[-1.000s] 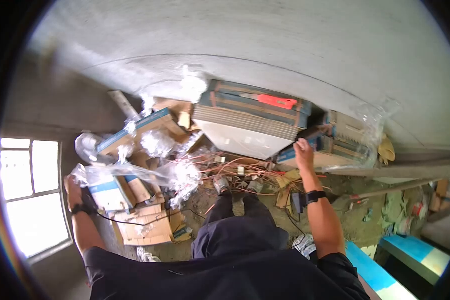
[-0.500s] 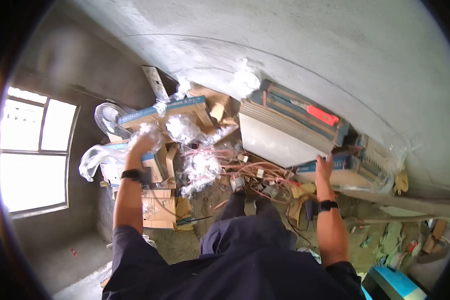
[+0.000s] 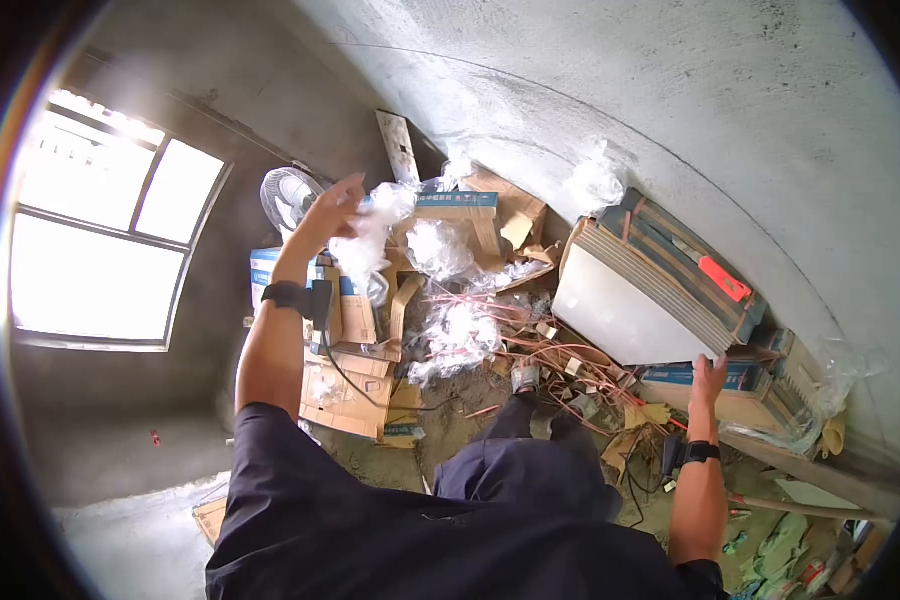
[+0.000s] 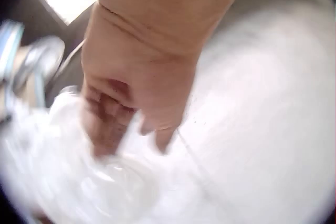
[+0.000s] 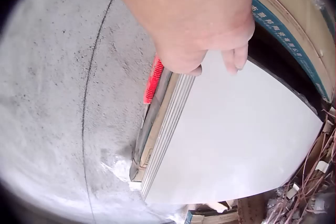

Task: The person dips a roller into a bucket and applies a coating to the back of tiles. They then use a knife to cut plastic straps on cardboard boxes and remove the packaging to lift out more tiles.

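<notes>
A bunched clear plastic wrap (image 3: 368,250) hangs in the air beside my left hand (image 3: 332,212), whose fingers are spread. In the left wrist view, blurred fingers (image 4: 107,129) point down over the white plastic without curling round it. My right hand (image 3: 708,378) grips the near upper corner of a white tile (image 5: 236,134), the front one of a stack leaning on the wall. A red-handled saw (image 3: 722,278) lies on the cardboard over the stack's top.
Opened cardboard boxes (image 3: 345,390) and a fan (image 3: 290,195) stand at the left below a window. More crumpled plastic (image 3: 458,335) and reddish tubing (image 3: 580,360) litter the floor at my feet. A blue-printed box (image 3: 715,378) sits right of the tiles.
My left hand has swung from the far left up and over toward the boxes, its fingers coming off the plastic wrap. The right hand stays at the tile corner while the view turns left.
</notes>
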### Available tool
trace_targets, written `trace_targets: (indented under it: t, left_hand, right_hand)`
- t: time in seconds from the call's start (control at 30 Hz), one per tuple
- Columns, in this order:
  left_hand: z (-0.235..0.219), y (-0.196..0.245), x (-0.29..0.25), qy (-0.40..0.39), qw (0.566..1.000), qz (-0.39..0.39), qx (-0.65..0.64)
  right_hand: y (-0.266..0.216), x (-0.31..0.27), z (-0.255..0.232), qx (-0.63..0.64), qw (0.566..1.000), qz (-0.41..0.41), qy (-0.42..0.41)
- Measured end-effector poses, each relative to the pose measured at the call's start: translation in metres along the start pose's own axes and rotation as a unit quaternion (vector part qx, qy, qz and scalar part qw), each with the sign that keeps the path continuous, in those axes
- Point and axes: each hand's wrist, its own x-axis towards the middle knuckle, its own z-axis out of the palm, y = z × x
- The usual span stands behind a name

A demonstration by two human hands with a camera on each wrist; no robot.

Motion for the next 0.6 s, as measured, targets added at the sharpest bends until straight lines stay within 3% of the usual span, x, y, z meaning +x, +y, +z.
trace_targets:
  t: [0.03, 0.1, 0.13, 0.17, 0.2, 0.23, 0.3, 0.33, 0.37, 0.4, 0.43, 0.47, 0.5, 0.57, 0.6]
  left_hand:
    - [-0.015, -0.023, 0.005, 0.059, 0.906, 0.015, 0.418]
    - [-0.045, -0.033, -0.002, -0.009, 0.888, 0.028, 0.458]
    - [-0.049, -0.012, -0.014, 0.059, 0.981, 0.095, 0.16]
    - [-0.041, 0.0, -0.036, 0.106, 0.971, 0.138, -0.162]
    - [-0.029, -0.007, -0.042, 0.16, 0.971, 0.082, 0.156]
    - [-0.024, -0.016, -0.04, 0.206, 0.866, 0.033, 0.455]
    - [-0.04, -0.054, -0.022, 0.104, 0.934, 0.139, 0.312]
    - [-0.046, -0.065, -0.005, 0.061, 0.986, 0.12, -0.098]
    - [-0.032, -0.052, -0.012, 0.055, 0.987, 0.114, -0.098]
    - [-0.011, -0.021, -0.025, 0.142, 0.977, 0.058, 0.149]
    - [0.0, 0.001, -0.027, 0.225, 0.896, 0.005, 0.383]
    - [0.001, -0.037, -0.001, 0.202, 0.912, 0.121, 0.335]
    - [0.017, -0.029, 0.014, 0.2, 0.911, 0.132, 0.335]
    - [0.077, -0.002, 0.026, 0.212, 0.964, 0.162, 0.022]
    - [0.111, 0.013, 0.031, 0.187, 0.968, 0.155, 0.058]
  right_hand:
    - [0.001, 0.003, 0.003, 0.001, 1.0, -0.004, -0.003]
    - [0.017, 0.015, 0.0, -0.057, 0.995, -0.071, 0.033]
    - [0.039, 0.031, 0.006, 0.015, 0.995, -0.096, 0.018]
    - [0.063, 0.04, 0.001, 0.076, 0.99, -0.116, 0.002]
    - [0.061, 0.039, 0.0, 0.002, 0.991, -0.128, 0.032]
    - [0.042, 0.025, 0.007, -0.073, 0.984, -0.126, 0.099]
    - [0.026, 0.016, 0.007, -0.072, 0.991, -0.089, 0.064]
    - [0.007, 0.005, 0.011, -0.016, 0.997, -0.057, 0.055]
    - [0.003, -0.005, 0.011, 0.033, 0.999, -0.022, 0.036]
    - [0.019, -0.004, 0.01, 0.027, 0.999, -0.018, 0.034]
    - [0.042, 0.013, 0.017, -0.04, 0.993, -0.07, 0.081]
    - [0.052, 0.026, 0.02, -0.103, 0.978, -0.12, 0.134]
    - [0.043, 0.025, 0.019, -0.1, 0.977, -0.117, 0.145]
    - [0.017, 0.001, 0.017, -0.021, 0.994, -0.072, 0.073]
    - [0.01, -0.003, 0.019, -0.001, 0.997, -0.033, 0.072]
